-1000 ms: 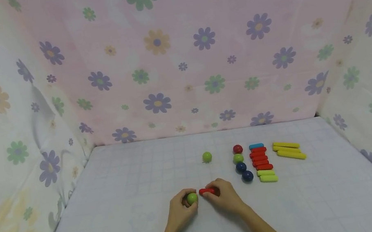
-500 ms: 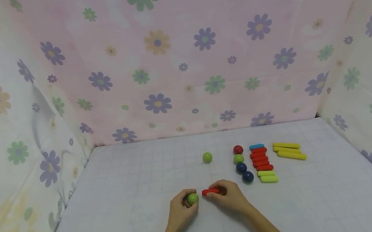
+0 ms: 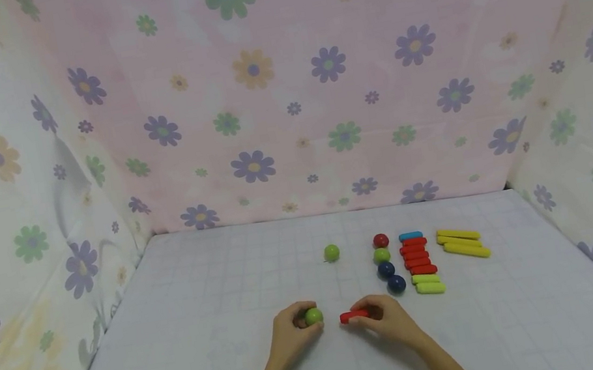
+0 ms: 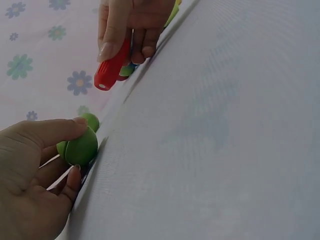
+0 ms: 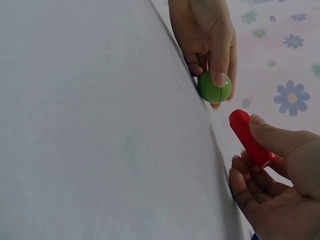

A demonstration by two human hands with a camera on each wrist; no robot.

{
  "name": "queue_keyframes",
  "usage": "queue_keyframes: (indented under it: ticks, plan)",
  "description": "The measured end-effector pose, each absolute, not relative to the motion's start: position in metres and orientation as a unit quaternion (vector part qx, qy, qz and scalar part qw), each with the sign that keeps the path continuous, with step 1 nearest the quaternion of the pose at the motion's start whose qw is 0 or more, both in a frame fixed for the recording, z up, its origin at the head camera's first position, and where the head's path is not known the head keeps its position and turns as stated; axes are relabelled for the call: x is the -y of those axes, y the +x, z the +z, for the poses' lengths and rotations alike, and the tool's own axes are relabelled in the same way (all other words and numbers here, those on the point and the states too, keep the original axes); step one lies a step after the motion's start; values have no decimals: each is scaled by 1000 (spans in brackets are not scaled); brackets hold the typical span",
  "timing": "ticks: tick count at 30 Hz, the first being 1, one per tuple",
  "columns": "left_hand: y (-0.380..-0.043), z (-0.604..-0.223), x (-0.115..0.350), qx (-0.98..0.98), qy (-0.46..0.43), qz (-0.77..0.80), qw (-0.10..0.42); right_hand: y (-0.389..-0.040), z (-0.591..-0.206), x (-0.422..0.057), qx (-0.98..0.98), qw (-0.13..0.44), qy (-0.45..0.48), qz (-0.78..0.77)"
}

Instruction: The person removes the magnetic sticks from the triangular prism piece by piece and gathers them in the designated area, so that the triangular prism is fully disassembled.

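My left hand point(image 3: 290, 336) pinches a green ball point(image 3: 313, 317) between thumb and fingers, low over the white table. In the left wrist view a seam runs round this green ball point(image 4: 82, 148). My right hand point(image 3: 392, 321) grips a short red stick point(image 3: 353, 316) by one end, its other end pointing left at the ball. A gap separates stick and ball. From the right wrist, the red stick point(image 5: 250, 138) looks like a ridged rod, with the thumb along its upper part and curled fingers below.
Beyond the hands lies a lone green ball point(image 3: 332, 253). To its right stand a column of red, green point(image 3: 382, 255) and dark blue balls point(image 3: 396, 284), then a row of blue, red point(image 3: 417, 256) and lime sticks point(image 3: 430, 287). Several longer yellow sticks point(image 3: 465, 250) lie farthest right. Flowered cloth walls point(image 3: 278, 82) enclose the table.
My right hand has drawn back to the right and towards me with the red stick, widening the gap to the ball. My left hand, still holding the ball, has barely moved.
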State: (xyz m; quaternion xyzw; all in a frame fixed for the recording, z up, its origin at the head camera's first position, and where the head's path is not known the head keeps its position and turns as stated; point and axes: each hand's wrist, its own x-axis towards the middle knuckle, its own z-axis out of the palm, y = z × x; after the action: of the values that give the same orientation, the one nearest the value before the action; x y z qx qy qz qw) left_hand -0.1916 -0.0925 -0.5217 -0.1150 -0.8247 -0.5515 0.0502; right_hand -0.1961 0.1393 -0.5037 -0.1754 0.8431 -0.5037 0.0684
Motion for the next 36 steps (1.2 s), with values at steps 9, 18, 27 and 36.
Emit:
queue_keyframes:
  ticks: [9, 18, 27, 36]
  plan:
    - [-212, -521, 75, 823, -106, -553, 78, -178, -492, -159, -852, 68, -168, -491]
    - [-240, -526, 56, 816, -108, -555, 120, -164, -483, -189, -865, 38, -106, -489]
    - [-262, -527, 42, 808, -104, -560, 149, -161, -474, -223, -866, -19, -5, -500]
    - [-275, -530, 29, 813, -69, -555, 166, -171, -479, -262, -863, -59, 31, -501]
